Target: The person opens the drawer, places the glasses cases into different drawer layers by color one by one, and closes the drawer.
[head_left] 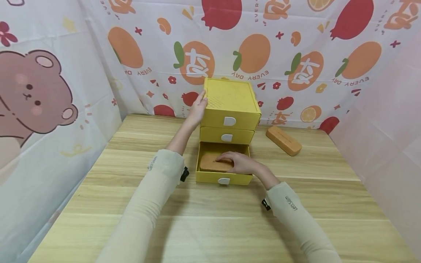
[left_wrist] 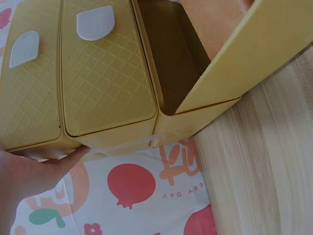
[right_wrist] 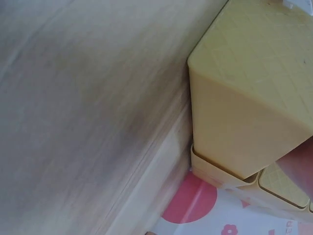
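A yellow three-drawer desktop organizer (head_left: 230, 117) stands at the back of the table, its bottom drawer (head_left: 210, 178) pulled out. In that drawer lies an orange-brown case (head_left: 208, 163), seemingly a glasses case. My right hand (head_left: 241, 163) reaches over the drawer's right side and grips the case's right end with bent fingers. My left hand (head_left: 198, 109) rests along the organizer's upper left side, its thumb by the front edge in the left wrist view. The upper two drawers, with white tabs (left_wrist: 95, 23), are closed. In the right wrist view, the drawer wall hides most of my right hand.
A second orange-brown case (head_left: 283, 140) lies slanted on the wooden table (head_left: 296, 219), right of the organizer. Behind and beside the table hang printed cloths (head_left: 144, 91) with fruit and a bear.
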A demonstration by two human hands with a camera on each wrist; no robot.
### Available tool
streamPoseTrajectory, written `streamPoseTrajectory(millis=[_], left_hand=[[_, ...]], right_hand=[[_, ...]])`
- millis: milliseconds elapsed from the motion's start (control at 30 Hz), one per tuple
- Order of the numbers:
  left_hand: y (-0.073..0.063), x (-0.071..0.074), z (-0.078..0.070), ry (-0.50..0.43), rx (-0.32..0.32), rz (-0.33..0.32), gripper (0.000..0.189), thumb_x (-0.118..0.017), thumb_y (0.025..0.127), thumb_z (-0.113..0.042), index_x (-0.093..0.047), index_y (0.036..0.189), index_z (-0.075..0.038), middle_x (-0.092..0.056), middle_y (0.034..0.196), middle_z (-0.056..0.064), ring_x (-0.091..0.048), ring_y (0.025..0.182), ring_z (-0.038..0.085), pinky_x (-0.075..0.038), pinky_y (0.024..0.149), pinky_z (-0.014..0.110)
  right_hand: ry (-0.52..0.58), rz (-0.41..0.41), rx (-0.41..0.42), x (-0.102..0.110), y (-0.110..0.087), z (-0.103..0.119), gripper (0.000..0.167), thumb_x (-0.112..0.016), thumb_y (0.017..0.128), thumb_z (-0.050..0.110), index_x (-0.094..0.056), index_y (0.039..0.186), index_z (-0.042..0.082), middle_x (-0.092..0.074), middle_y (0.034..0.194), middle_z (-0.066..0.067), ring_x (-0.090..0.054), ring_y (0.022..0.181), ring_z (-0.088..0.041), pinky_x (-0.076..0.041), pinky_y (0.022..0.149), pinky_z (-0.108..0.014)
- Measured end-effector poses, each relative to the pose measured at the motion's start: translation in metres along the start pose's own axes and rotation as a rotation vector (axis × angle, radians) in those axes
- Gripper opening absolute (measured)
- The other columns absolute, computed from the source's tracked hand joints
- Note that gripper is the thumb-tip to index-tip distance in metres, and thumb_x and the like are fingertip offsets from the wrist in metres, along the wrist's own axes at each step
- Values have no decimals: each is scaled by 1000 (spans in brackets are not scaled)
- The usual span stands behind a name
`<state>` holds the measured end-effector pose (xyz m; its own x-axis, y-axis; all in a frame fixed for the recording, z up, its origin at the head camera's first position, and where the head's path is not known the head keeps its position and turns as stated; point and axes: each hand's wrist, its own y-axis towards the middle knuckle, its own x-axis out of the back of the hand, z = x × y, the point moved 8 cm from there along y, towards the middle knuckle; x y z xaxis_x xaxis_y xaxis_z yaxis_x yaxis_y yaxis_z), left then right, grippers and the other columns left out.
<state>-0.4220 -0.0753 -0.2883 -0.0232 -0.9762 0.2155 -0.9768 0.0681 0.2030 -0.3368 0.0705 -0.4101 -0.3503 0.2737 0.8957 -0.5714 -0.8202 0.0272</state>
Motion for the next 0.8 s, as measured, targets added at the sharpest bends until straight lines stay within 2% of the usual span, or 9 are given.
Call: streamPoseTrajectory(millis=[233, 800], left_hand=[[1, 0, 1, -28, -3, 4, 51, -29, 101, -24, -15, 148, -10, -13, 151, 3, -15, 135, 16, -15, 107, 28], [2, -1, 2, -25, 2, 7, 50, -28, 101, -23, -15, 148, -10, -13, 151, 4, -15, 135, 17, -14, 107, 28]], right_hand=[[36, 7, -4, -3, -1, -4, 45, -69, 82, 11, -56, 125, 17, -52, 125, -1, -45, 117, -18, -38, 95, -37], [87, 37, -15, -6, -2, -7, 49, -70, 78, 5, -56, 124, 16, -51, 123, -2, -45, 116, -18, -38, 94, -37]])
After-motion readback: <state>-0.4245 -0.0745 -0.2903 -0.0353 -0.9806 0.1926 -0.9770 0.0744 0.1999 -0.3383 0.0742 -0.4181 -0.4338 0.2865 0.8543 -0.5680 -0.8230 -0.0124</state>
